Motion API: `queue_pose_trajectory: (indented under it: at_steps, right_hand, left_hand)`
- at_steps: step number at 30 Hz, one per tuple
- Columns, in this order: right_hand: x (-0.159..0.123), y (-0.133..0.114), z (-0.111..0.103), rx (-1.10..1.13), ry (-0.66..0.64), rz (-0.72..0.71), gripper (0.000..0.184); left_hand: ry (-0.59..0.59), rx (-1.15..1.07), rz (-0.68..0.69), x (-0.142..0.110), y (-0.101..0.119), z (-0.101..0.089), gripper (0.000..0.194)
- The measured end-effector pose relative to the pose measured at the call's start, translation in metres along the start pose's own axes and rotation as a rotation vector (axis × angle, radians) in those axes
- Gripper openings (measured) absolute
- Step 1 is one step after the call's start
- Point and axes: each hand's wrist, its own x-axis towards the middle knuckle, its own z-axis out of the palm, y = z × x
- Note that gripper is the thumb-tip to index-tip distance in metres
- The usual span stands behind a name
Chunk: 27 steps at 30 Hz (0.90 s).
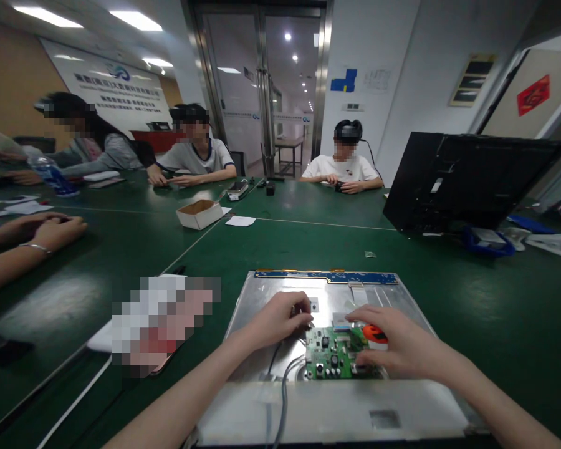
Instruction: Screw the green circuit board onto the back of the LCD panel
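A flat metal display panel (252, 312) lies back side up on the green table in front of me. On its middle sits a green circuit board (330, 355), with grey cables running off its left side. My left hand (285, 318) is closed, fingertips pinched together at the board's upper left corner; whatever they hold is hidden. Over the board's right part, my right hand (397, 343) curls around an orange-and-black handle (374, 334), which looks like a screwdriver's. Its tip cannot be made out. A thin blue board strip (318, 277) runs along the panel's far edge.
A pixelated phone-like object (168, 324) and a white cable lie left of the panel. Farther off are a small open box (199, 215), a paper slip (240, 221) and a large black monitor (467, 181). Several people sit around the table; one person's hands (51, 234) rest at left.
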Motion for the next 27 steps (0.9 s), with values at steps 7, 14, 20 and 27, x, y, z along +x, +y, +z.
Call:
queue_pose_trajectory:
  at_steps: [7, 14, 20, 27]
  right_hand:
    - [0.023, -0.031, -0.010, 0.561, 0.221, -0.124, 0.027]
    - [0.075, -0.056, -0.017, 0.440, 0.338, -0.246, 0.043]
    - [0.090, -0.047, -0.008, 0.380, 0.290, -0.316, 0.043]
    - [0.084, -0.031, -0.022, 0.350, 0.219, -0.327, 0.043]
  left_hand:
    - [-0.114, -0.272, -0.049, -0.001, -0.004, 0.001, 0.004]
    - [-0.141, -0.472, -0.075, 0.001, -0.012, 0.005, 0.008]
    - [-0.169, -0.503, -0.069, 0.001, -0.012, 0.005, 0.011]
    - [-0.170, -0.464, -0.057, 0.001, -0.011, 0.005, 0.012]
